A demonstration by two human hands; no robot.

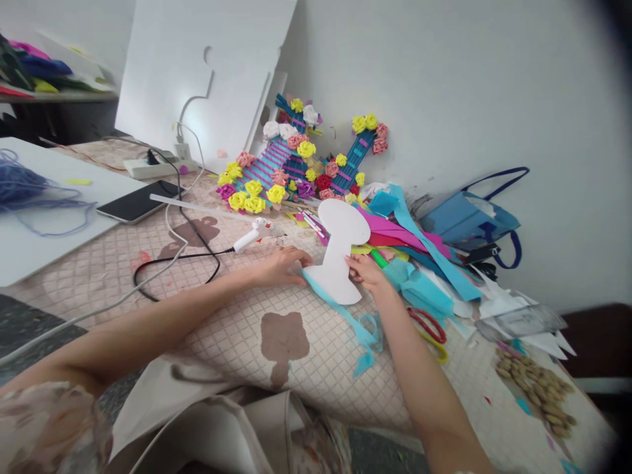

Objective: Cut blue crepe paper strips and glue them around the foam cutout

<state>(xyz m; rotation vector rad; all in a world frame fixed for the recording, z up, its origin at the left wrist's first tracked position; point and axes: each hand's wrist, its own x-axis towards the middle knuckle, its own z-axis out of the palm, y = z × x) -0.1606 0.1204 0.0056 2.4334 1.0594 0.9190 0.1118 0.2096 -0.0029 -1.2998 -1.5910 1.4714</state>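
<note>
1. Where the white cut-out point(340, 250) lies on the worktop point(222, 329), it is held at its narrow waist from both sides. The right hand point(368, 271) is closed on its right edge, with the thumb on top. The left hand point(282, 264) is stretched almost flat, its fingers point(299, 258) pressing at the left edge with nothing enclosed.
2. A light-blue strip point(353, 322) is seen running from just under the left fingers along the lower edge of the cut-out, ending in a loose curl below the right wrist.
3. The strip appears to be in the course of being fitted to that edge. This would probably be done best a short length at a time, pressed directly beneath the left fingertips while the shape is steadied by the right fingers.
4. The loose tail should be kept untwisted, so that the curve at the foot can be followed without puckering.
5. The glue gun point(259, 232) lies just beyond the left fingers. Its nozzle and black cable point(197, 255) are best avoided by the left wrist.
6. The scissors point(427, 322) lie near the right forearm. The coloured foam sheets point(395, 230), piled just beyond the right fingers, should be kept off any glued edge.
</note>
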